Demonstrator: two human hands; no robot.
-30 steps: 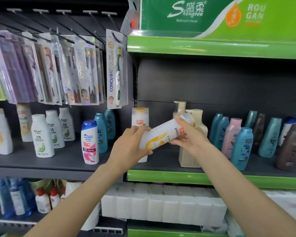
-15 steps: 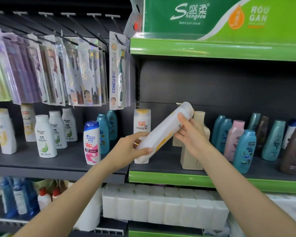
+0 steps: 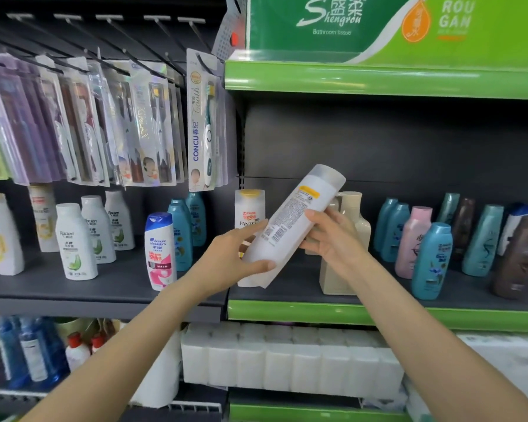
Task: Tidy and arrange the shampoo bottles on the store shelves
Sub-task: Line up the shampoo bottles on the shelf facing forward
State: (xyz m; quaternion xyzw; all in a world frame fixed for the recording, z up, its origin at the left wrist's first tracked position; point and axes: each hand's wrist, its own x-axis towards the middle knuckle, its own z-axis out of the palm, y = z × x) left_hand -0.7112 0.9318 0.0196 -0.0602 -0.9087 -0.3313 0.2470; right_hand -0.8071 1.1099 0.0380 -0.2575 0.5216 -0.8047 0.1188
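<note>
I hold a white Pantene shampoo bottle point(image 3: 290, 226) tilted in the air in front of the shelf, cap up to the right, its back label with barcode facing me. My left hand point(image 3: 229, 263) grips its lower end. My right hand point(image 3: 329, 236) holds its middle from the right. Behind it stands another white Pantene bottle point(image 3: 248, 211) with a yellow cap on the green-edged shelf point(image 3: 317, 312). Beige pump bottles point(image 3: 352, 220) stand just behind my right hand.
Teal, pink and brown bottles point(image 3: 430, 260) crowd the shelf's right part. On the grey shelf point(image 3: 73, 296) to the left stand a Head & Shoulders bottle point(image 3: 160, 251), teal bottles and white bottles point(image 3: 75, 242). Toothbrush packs point(image 3: 201, 123) hang above. Tissue rolls point(image 3: 287, 357) fill the shelf below.
The bottle has been turned about its length, so its back label now faces me instead of the front. Its cap end has risen, and both hands stay on it.
</note>
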